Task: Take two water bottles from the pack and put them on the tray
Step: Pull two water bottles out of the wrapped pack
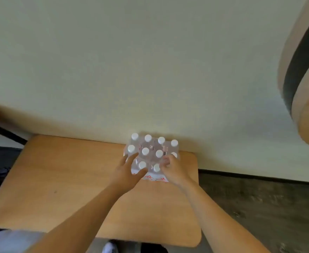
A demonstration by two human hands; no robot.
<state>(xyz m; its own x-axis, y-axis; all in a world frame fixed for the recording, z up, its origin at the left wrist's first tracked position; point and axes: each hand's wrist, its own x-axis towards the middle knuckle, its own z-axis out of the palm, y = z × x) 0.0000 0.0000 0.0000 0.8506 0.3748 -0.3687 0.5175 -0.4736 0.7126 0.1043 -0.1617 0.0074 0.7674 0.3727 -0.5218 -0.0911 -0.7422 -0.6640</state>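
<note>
A shrink-wrapped pack of clear plastic water bottles with white caps (151, 154) stands on a light brown wooden table with rounded corners (67, 189), at the far right part of the tabletop and close against the pale cream wall (150, 61). Ten white caps are visible from above; the wrap has some red print on its near side.

Both bare hands are at the near edge of the pack. The left hand (127, 173) is open, with the fingers spread: the fingertips touch the wrap on the near left side and the thumb lies just under one near cap. The right hand (174, 170) has its fingers curled in at the near right side of the pack, and they seem to pinch the plastic wrap next to a cap; I cannot tell if a bottle itself is held. All bottles are inside the pack.

At the right, a dark wooden floor (259, 207) shows beside the table. At the far right edge is a blurred wooden object with a dark band (303, 70). A tray is not in view.
</note>
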